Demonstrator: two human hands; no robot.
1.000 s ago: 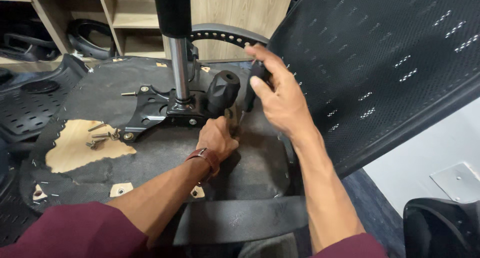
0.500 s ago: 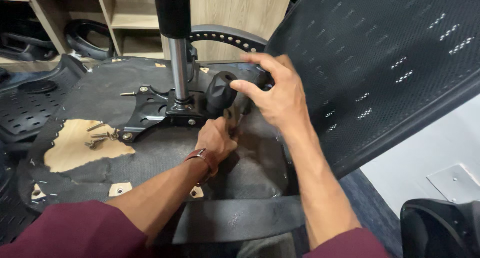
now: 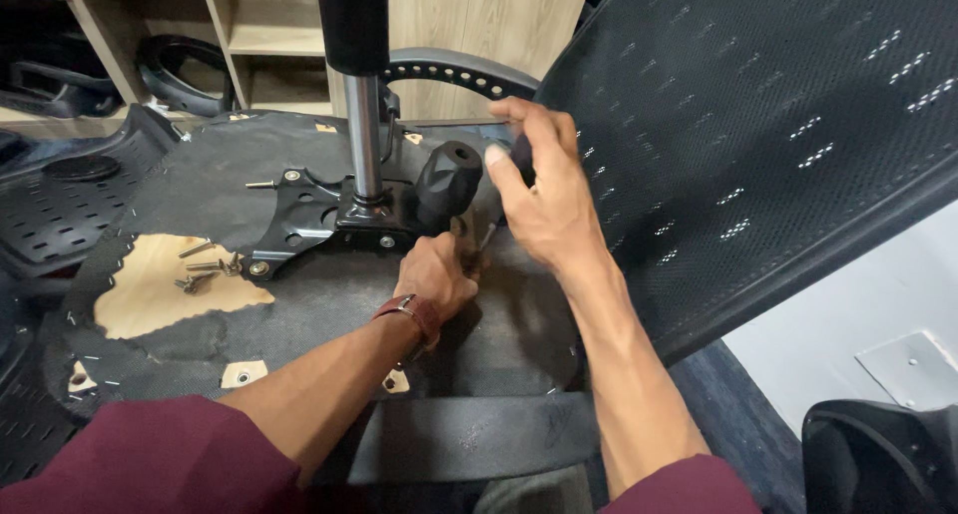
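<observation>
Chair seat point(image 3: 299, 304) upside down, metal plate point(image 3: 299, 220) on it, gas post point(image 3: 364, 135) upright.

Right hand point(image 3: 539, 200) closed round screwdriver point(image 3: 509, 190), tip down beside plate's right edge.

Left hand point(image 3: 434, 274) pinches something small at tip; cannot tell what.

Judged part done: loose bolts point(image 3: 205, 269) lie left of plate, unfitted.

Mesh back point(image 3: 758, 125) crowds right of plate; room open left.

Black fabric underside of chair seat point(image 3: 299, 314), torn patch showing pale tan wood point(image 3: 160, 294). Black metal mounting plate point(image 3: 299, 210); chrome gas cylinder point(image 3: 365, 135) under black sleeve. Black mesh backrest point(image 3: 758, 125), small white dash pattern. Brown leather wrist strap point(image 3: 414, 312). Maroon sleeves point(image 3: 130, 454). Light wooden shelves point(image 3: 269, 35).
</observation>
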